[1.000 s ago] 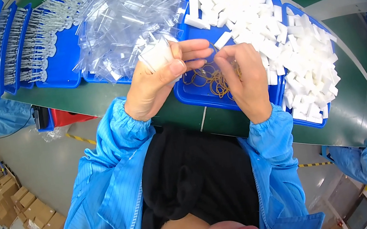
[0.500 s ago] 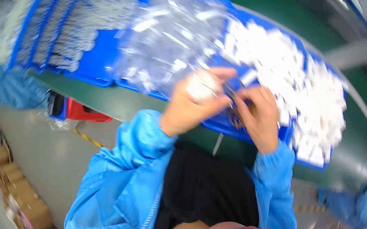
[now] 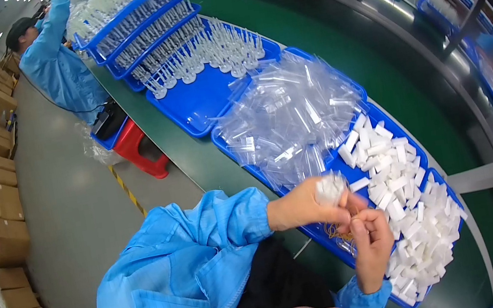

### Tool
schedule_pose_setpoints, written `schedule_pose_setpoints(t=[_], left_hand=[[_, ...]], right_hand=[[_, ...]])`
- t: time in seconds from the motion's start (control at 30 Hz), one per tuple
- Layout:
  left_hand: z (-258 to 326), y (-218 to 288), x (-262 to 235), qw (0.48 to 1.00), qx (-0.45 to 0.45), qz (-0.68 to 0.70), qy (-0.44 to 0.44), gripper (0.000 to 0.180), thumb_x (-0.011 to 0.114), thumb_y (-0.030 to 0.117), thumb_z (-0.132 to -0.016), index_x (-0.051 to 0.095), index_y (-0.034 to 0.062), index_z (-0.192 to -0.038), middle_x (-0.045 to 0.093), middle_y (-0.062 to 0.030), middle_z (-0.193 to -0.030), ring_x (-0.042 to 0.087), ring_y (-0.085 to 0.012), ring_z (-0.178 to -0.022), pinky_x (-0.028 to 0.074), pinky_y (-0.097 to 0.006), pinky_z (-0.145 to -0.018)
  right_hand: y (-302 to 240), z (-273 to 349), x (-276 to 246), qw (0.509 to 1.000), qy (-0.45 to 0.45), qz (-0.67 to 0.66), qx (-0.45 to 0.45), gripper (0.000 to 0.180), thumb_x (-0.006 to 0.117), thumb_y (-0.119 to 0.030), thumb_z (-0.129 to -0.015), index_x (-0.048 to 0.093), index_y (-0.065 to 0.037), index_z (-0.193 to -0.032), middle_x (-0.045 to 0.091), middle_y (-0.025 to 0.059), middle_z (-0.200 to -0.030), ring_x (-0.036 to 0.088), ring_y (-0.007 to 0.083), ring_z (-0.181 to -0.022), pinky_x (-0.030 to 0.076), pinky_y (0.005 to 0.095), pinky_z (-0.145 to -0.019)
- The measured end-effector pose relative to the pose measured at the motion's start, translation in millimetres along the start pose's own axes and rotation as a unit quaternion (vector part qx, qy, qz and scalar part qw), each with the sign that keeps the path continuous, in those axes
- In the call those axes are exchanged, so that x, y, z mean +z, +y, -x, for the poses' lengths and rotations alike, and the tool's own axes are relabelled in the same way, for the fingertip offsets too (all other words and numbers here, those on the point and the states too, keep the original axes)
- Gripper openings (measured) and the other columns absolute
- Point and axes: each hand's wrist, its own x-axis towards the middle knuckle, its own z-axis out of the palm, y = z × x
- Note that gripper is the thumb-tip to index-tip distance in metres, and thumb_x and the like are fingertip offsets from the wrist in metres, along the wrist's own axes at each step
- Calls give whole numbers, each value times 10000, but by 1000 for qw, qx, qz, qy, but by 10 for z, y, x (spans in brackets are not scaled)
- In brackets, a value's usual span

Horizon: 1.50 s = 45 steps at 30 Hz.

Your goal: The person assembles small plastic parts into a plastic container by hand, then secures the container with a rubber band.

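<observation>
My left hand [image 3: 309,204] is closed around a white bundle [image 3: 330,188], whose rounded end shows above the thumb; its exact kind is not plain. Close against it, my right hand [image 3: 371,239] has thumb and fingertips pinched together, and what they hold is too small to make out. Both hands are over a blue tray where thin yellow-brown bands [image 3: 341,240] lie, partly hidden by the hands. Just beyond sits a pile of transparent plastic bags [image 3: 298,112] in a blue tray. Many small white blocks [image 3: 399,187] fill the trays on the right.
Stacked blue trays [image 3: 152,36] of clear upright plastic parts stand at the far left, beside a blue tray [image 3: 201,99]. A red stool [image 3: 140,151] is by the green table. One co-worker [image 3: 60,74] is at far left; others work across the conveyor. Cartons [image 3: 9,236] line the left.
The view has shifted, so the trays appear lower and farther right. My hands have come closer together, and the thin strand seen between them earlier no longer shows clearly.
</observation>
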Motion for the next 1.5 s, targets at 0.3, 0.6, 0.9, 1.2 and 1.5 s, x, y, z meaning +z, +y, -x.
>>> schedule_pose_setpoints(t=[0.3,0.6,0.9,1.2,1.5], left_hand=[[77,69,17,961,33,-274,-32,252,809,129,-825,615,41,-960,706,-39,-866,665,-117,-794,522,-289,-675],[55,-58,-68,955,-126,-183,-197,244,780,132,-825,601,23,-951,694,-84,-819,712,-154,-766,548,-313,-656],[71,428,-104,988,-102,-94,69,185,798,101,-831,642,49,-914,626,-7,-747,554,-51,-568,430,-215,-509],[58,165,218,950,33,-224,-216,429,876,60,-740,643,42,-1100,659,-49,-1014,642,-137,-931,517,-297,-829],[-27,95,184,867,34,-496,-33,912,785,12,-759,305,97,-1530,687,-96,-1009,697,-258,-900,549,-363,-762]], right_hand=[[103,-44,51,943,-5,-271,-193,141,548,-118,-944,511,-19,-1038,619,197,-1048,590,237,-980,441,433,-942],[100,-83,72,936,94,155,-301,903,895,-413,-681,470,4,-1361,538,195,-1410,543,316,-1267,355,442,-1119],[212,-6,-525,958,-141,116,-221,517,488,-523,-991,660,-37,-1035,686,89,-1008,637,234,-1022,270,537,-1112],[351,-442,-174,944,263,78,-184,505,563,-112,-999,416,21,-1463,552,194,-1398,617,241,-1182,471,334,-999],[37,-116,-61,926,43,290,-238,1016,895,-537,-582,502,-21,-1364,609,150,-1305,620,292,-1160,444,429,-1006]])
